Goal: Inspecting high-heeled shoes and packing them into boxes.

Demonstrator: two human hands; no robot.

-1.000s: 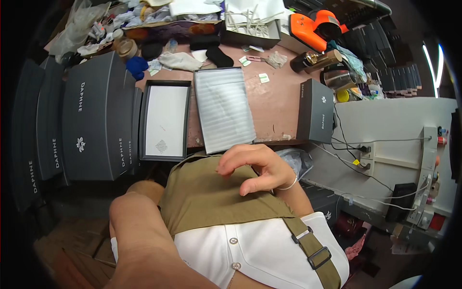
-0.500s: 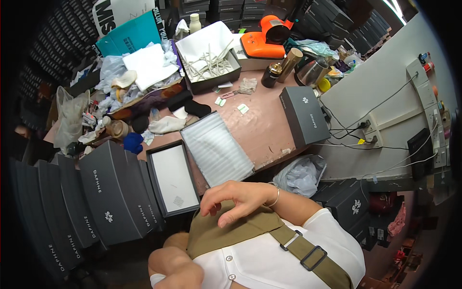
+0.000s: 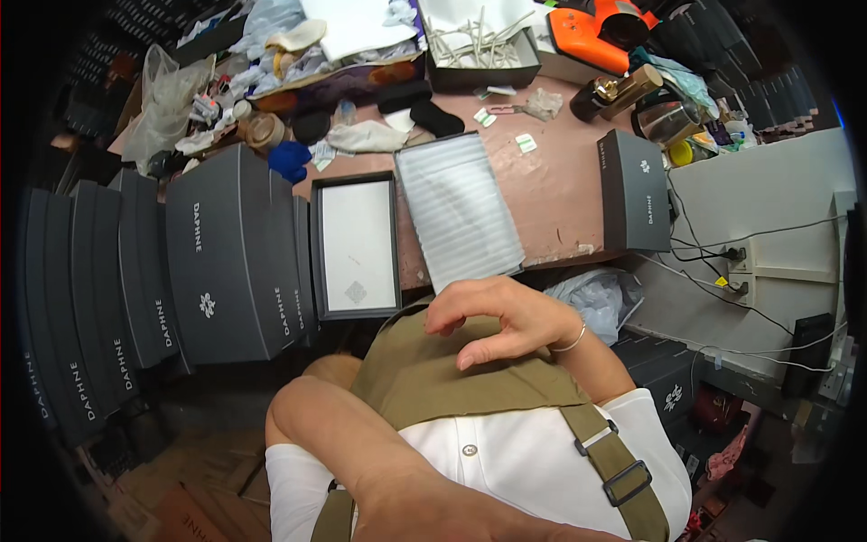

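My right hand (image 3: 506, 321), with a thin bracelet at the wrist, hovers in front of the olive apron (image 3: 397, 388). Its fingers curve loosely, the thumb stands apart, and nothing is held. Just beyond the fingertips lies a shallow tray (image 3: 461, 208) filled with white ribbed wrapping. To its left an open dark grey shoebox (image 3: 395, 244) shows white paper inside. My left forearm crosses my white shirt, and the left hand (image 3: 461, 519) is cut off by the lower edge, its fingers out of sight.
Stacked grey shoeboxes (image 3: 221, 262) stand at left. A closed grey shoebox (image 3: 637, 194) sits on the table's right side. Farther back are a box of white sticks (image 3: 479, 45), an orange device (image 3: 587, 41), black socks (image 3: 438, 117) and a kettle (image 3: 664, 117). Cables (image 3: 695, 244) hang along the wall.
My view has tipped downward, so the table sits higher in the picture. My left forearm has swung across my chest toward the lower right. The right hand keeps its loose curl.
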